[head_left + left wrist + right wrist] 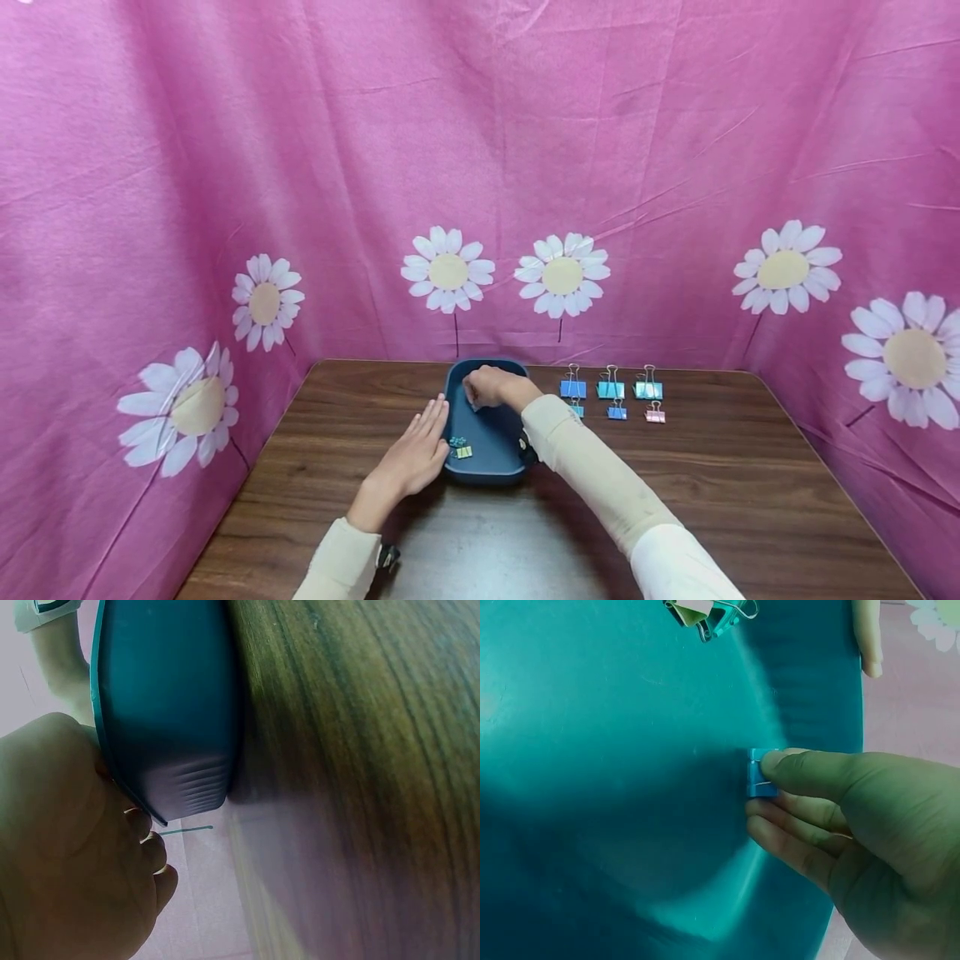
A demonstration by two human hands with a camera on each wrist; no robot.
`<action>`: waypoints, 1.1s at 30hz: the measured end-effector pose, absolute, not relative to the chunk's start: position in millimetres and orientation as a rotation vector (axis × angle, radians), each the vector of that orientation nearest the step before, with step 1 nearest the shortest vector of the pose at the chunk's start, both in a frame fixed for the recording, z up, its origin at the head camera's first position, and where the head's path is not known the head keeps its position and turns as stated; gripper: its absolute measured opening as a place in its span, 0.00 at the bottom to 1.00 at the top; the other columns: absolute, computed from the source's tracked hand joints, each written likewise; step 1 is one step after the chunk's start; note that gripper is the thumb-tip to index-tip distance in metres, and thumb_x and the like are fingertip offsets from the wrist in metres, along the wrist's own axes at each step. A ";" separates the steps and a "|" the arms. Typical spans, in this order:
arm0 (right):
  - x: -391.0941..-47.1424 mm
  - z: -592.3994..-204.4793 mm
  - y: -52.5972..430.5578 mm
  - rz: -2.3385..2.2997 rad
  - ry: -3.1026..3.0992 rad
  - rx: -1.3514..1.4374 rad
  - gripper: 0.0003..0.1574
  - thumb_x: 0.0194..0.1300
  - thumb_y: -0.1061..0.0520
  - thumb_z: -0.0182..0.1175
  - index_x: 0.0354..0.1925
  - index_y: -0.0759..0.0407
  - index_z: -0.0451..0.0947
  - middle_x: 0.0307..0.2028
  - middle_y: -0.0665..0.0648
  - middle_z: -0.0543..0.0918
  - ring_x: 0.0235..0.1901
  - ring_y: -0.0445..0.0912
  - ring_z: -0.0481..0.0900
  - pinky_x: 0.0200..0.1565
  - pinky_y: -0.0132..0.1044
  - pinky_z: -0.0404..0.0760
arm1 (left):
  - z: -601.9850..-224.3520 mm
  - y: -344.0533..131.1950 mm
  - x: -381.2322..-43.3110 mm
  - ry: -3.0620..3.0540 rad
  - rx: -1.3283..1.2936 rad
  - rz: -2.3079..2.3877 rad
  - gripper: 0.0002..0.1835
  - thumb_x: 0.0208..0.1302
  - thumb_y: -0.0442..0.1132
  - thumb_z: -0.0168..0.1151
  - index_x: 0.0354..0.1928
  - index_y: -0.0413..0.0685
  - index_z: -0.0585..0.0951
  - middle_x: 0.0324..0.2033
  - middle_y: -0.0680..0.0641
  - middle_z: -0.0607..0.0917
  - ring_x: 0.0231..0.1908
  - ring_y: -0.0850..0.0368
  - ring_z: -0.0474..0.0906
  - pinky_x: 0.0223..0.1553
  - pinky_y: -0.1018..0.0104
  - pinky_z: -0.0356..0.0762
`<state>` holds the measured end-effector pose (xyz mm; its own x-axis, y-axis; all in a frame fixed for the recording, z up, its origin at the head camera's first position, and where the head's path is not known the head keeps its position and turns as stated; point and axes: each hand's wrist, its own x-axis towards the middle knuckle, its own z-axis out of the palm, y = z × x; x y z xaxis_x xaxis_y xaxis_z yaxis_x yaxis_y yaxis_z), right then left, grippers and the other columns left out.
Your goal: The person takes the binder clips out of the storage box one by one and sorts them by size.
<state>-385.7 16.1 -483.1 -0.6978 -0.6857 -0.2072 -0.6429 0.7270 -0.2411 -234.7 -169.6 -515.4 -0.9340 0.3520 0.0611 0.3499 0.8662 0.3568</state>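
Note:
Inside the dark blue tray (491,442), my right hand (491,387) pinches a small blue binder clip (756,777) between thumb and fingers, low over the tray floor towards its far end. My left hand (415,452) lies along the tray's left side with straight fingers; in the left wrist view its fingertips are at the rim (100,712). A yellow binder clip (464,452) and a teal binder clip (457,442) lie together in the tray's near left corner.
Right of the tray, binder clips stand in two rows: larger ones at the back, such as a blue one (573,389), and smaller ones in front, including a pink one (655,416). A pink flowered cloth (495,167) hangs around the wooden table (675,500).

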 end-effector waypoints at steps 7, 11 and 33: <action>-388.7 -482.9 23.9 -0.298 2.663 -1.035 0.01 0.71 0.59 0.71 0.39 0.53 0.87 0.34 0.48 0.85 0.34 0.40 0.79 0.44 0.36 0.85 | -514.8 -168.8 -234.3 3.028 0.573 0.595 0.35 0.82 0.40 0.44 0.83 0.32 0.53 0.85 0.37 0.51 0.85 0.39 0.48 0.85 0.43 0.53; -388.9 -480.3 28.7 -0.345 2.675 -1.047 0.03 0.72 0.61 0.69 0.40 0.54 0.89 0.35 0.48 0.86 0.34 0.40 0.79 0.43 0.36 0.85 | -516.1 -169.3 -235.6 3.036 0.578 0.590 0.35 0.82 0.39 0.44 0.83 0.32 0.53 0.85 0.36 0.51 0.85 0.39 0.48 0.85 0.43 0.53; -377.4 -469.9 61.3 -0.636 2.740 -1.276 0.10 0.72 0.66 0.64 0.42 0.58 0.92 0.41 0.54 0.91 0.39 0.42 0.84 0.44 0.34 0.87 | -516.1 -170.3 -234.3 3.039 0.595 0.622 0.35 0.81 0.39 0.46 0.83 0.31 0.53 0.85 0.35 0.52 0.85 0.40 0.48 0.84 0.42 0.53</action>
